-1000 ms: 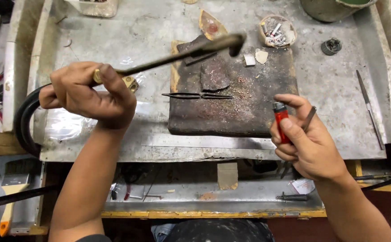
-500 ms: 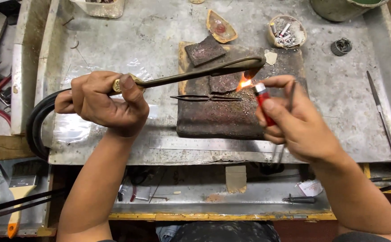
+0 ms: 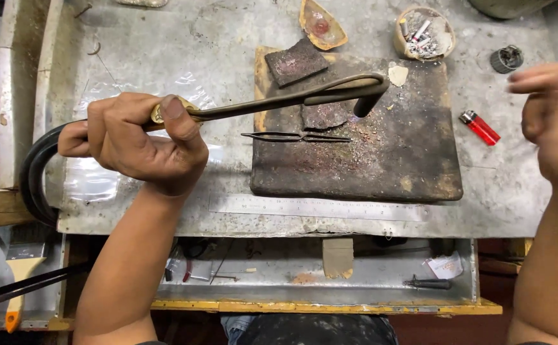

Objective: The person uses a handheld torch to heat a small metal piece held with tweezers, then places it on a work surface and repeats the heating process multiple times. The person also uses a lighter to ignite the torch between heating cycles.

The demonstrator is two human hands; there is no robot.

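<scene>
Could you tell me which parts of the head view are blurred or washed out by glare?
In the head view, the right hand is smeared by motion blur, its fingers indistinct; the left hand and the torch it grips are sharp. Glare whitens a clear plastic sheet on the metal table. The red lighter and the tweezers on the dark block look crisp under even light.

Your block point(image 3: 381, 166) sits mid-surface with tweezers point(image 3: 295, 137) on it, torch tip point(image 3: 363, 102) above. Lighter point(image 3: 480, 127) lies right; ruler point(image 3: 317, 207) near; ash bowl point(image 3: 424, 32) far.
</scene>
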